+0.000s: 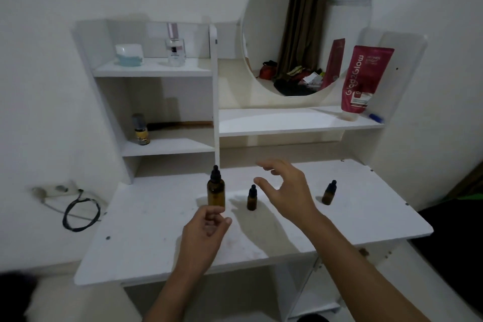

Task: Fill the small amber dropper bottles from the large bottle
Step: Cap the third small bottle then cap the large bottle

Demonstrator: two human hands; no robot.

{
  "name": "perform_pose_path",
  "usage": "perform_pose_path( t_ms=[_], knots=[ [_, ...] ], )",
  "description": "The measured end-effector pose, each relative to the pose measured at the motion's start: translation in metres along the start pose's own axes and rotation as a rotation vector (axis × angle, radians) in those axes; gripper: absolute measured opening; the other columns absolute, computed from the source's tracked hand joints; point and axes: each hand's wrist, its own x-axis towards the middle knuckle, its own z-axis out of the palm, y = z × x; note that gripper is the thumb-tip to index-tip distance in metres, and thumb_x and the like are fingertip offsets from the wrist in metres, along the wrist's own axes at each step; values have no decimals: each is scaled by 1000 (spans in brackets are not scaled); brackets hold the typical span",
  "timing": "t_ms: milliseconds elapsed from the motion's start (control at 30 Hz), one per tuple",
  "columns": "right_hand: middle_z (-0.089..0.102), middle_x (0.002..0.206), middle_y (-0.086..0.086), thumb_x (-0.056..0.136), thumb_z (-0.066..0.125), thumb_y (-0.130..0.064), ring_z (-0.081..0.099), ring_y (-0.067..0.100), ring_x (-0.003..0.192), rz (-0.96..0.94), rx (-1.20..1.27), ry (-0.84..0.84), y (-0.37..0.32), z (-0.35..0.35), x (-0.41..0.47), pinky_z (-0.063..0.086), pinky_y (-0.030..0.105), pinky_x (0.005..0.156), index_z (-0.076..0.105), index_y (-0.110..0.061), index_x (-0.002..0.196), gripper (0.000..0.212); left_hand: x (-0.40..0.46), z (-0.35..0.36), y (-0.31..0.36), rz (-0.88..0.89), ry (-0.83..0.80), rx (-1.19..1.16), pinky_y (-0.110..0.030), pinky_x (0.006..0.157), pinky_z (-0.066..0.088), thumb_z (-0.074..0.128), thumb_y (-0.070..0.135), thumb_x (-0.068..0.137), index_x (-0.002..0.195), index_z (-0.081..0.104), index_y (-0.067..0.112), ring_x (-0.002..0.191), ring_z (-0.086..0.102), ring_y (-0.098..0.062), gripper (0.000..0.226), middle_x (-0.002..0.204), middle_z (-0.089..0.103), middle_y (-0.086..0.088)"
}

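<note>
Right now I see both hands out over the white tabletop (pixel 146 222), neither holding anything. My left hand (pixel 206 227) hangs just in front of the large amber bottle (pixel 216 192), fingers loosely curled toward the palm, thumb and fingertips close to the bottle's base; I cannot tell whether they touch it. The bottle stands upright with its black dropper cap on. My right hand (pixel 285 188) is spread wide, fingers relaxed and reaching forward, thumb held apart below them, hovering above the surface.

One small amber dropper bottle (pixel 252 198) stands upright between the two hands, just beside the right thumb and a little to the right of the large bottle. A second small dropper bottle (pixel 329 193) stands upright well off to the right of the right hand. Both are capped.

Beyond the hands rises a white shelf unit with a round mirror (pixel 305 23). A red tube (pixel 364 80) leans on the shelf past the right hand; a small dark-capped bottle (pixel 141 129) sits in the cubby past the left. A black cable (pixel 81 210) loops far left of the left hand.
</note>
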Motion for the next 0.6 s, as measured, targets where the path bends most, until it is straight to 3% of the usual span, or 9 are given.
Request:
perform_pose_path(
  t_ms=[100, 200, 300, 433, 600],
  knots=[
    [72, 126, -2, 98, 75, -22, 67, 14, 111, -21, 61, -79, -23, 25, 12, 58, 29, 98, 70, -22, 133, 36, 14, -19, -6, 33, 125, 33, -24, 80, 59, 82, 34, 85, 112, 59, 30, 90, 66, -7, 35, 103, 66, 13],
    [70, 134, 3, 100, 71, -9, 67, 16, 119, -29, 116, -112, -38, 47, 20, 51, 14, 103, 68, -15, 137, 38, 33, -24, -7, 89, 110, 19, -20, 88, 52, 84, 26, 84, 132, 54, 22, 106, 62, -8, 57, 123, 60, 9],
    [71, 137, 5, 103, 65, -4, 67, 17, 125, 47, 157, -150, -42, 61, 26, 52, 24, 110, 65, -12, 142, 40, 49, -20, -2, 116, -2, -16, -25, 103, 48, 78, 23, 90, 144, 49, 23, 120, 56, -6, 61, 137, 56, 13],
    [76, 126, 1, 102, 67, -6, 71, 9, 114, 77, 166, -144, -41, 70, 25, 54, 19, 105, 70, -15, 137, 37, 59, -12, -7, 159, -67, -25, -26, 105, 52, 70, 20, 97, 133, 56, 33, 118, 62, -1, 41, 128, 65, 19],
    [77, 96, -7, 89, 85, -22, 71, 0, 85, 136, 175, -43, -40, 73, 29, 58, 13, 81, 78, -20, 115, 27, 57, -10, -10, 143, -25, -14, -2, 85, 46, 72, 26, 95, 118, 54, 56, 110, 60, 15, 42, 111, 62, 44]
  ],
)
